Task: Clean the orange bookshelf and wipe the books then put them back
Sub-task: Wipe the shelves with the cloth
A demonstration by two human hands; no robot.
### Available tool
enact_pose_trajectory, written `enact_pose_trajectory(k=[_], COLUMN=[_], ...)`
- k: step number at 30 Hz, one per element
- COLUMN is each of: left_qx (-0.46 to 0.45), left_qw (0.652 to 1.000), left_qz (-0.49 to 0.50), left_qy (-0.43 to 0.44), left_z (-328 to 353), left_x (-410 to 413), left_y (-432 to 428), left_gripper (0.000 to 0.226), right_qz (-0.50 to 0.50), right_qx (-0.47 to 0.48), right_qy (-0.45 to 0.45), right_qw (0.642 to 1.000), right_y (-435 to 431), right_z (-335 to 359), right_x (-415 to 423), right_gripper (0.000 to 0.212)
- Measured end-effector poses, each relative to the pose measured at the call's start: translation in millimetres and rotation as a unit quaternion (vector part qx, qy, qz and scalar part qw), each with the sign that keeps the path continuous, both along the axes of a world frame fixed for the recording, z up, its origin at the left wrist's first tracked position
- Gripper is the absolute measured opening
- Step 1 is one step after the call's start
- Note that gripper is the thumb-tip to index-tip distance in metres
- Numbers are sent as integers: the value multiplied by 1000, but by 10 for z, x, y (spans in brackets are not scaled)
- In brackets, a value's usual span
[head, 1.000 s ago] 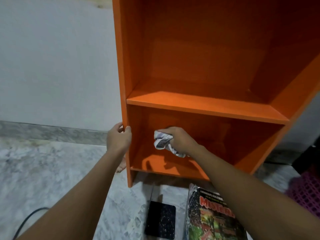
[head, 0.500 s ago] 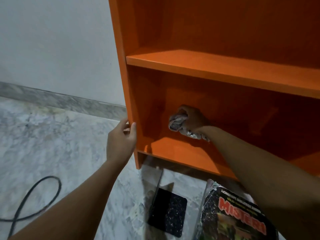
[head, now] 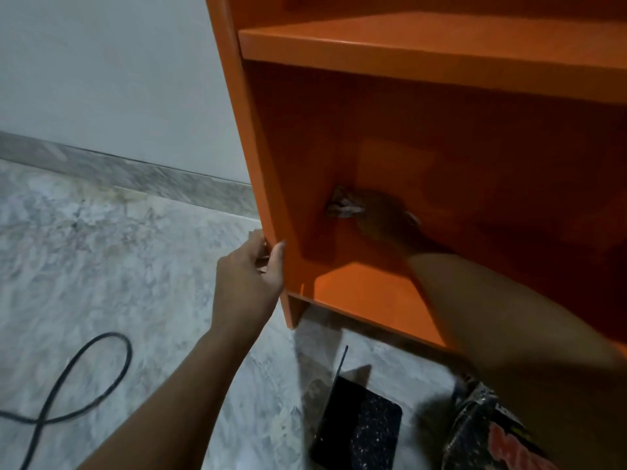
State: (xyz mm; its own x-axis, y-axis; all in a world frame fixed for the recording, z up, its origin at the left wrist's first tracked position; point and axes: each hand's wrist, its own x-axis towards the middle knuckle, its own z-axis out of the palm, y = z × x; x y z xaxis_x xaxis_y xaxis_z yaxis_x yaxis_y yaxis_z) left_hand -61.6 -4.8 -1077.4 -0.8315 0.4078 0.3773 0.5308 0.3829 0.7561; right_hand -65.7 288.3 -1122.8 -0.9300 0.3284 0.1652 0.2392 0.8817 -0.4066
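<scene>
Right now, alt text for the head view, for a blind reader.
The right hand holds a crumpled cloth deep inside the lowest compartment of the orange bookshelf while the left hand grips its left side panel. A book lies on the marble floor below.

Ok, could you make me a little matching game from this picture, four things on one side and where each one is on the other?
Things:
1. left hand
2. cloth
3. black cable
4. black speckled book

Places:
A. flat on the floor in front of the bookshelf
B. gripping the front edge of the bookshelf's left side
C. deep in the bookshelf's lower compartment, held by the right hand
D. looped on the floor at far left

Pairs: 1-B, 2-C, 3-D, 4-A.
</scene>
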Motion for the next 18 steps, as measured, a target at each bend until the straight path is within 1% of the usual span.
enact_pose_trajectory(k=[1, 3, 6, 7, 9, 11, 13, 14, 15, 16, 18], left_qx=[-4, -1, 16, 23, 35, 46, 51, 54, 59, 65, 73], left_qw=[1000, 1000, 1000, 1000, 999, 999, 998, 997, 996, 995, 992], left_qz=[-2, -3, 10, 15, 22, 27, 37, 43, 49, 55, 71], left_qy=[6, 10, -1, -3, -4, -12, -28, -35, -40, -47, -80], left_z=[-5, -18, -45, -46, -35, -42, -46, -39, -35, -21, -12], left_x=[-17, -15, 45, 71, 95, 92, 101, 119, 139, 170, 260], left_y=[-12, -13, 16, 25, 39, 50, 62, 75, 90, 106, 161], left_gripper=[19, 20, 19, 18, 16, 16, 18, 18, 17, 17, 14], right_qz=[9, 60, 115, 123, 153, 205, 289, 332, 351, 338, 255], right_qx=[7, -15, -108, -118, -109, -87, -50, -44, -51, -76, -146], right_qy=[-20, -26, -48, -59, -74, -89, -116, -125, -120, -111, -65], right_qw=[1000, 998, 986, 984, 979, 971, 949, 934, 927, 931, 954], right_y=[-13, -85, -366, -455, -689, -946, -1252, -1377, -1426, -1410, -1233], right_z=[6, 36, 32, 11, 68, 168, 281, 318, 330, 367, 504], right_x=[17, 116, 313, 361, 492, 655, 842, 926, 989, 1018, 1058], right_gripper=[54, 56, 62, 61, 56, 57, 60, 63, 66, 66, 63])
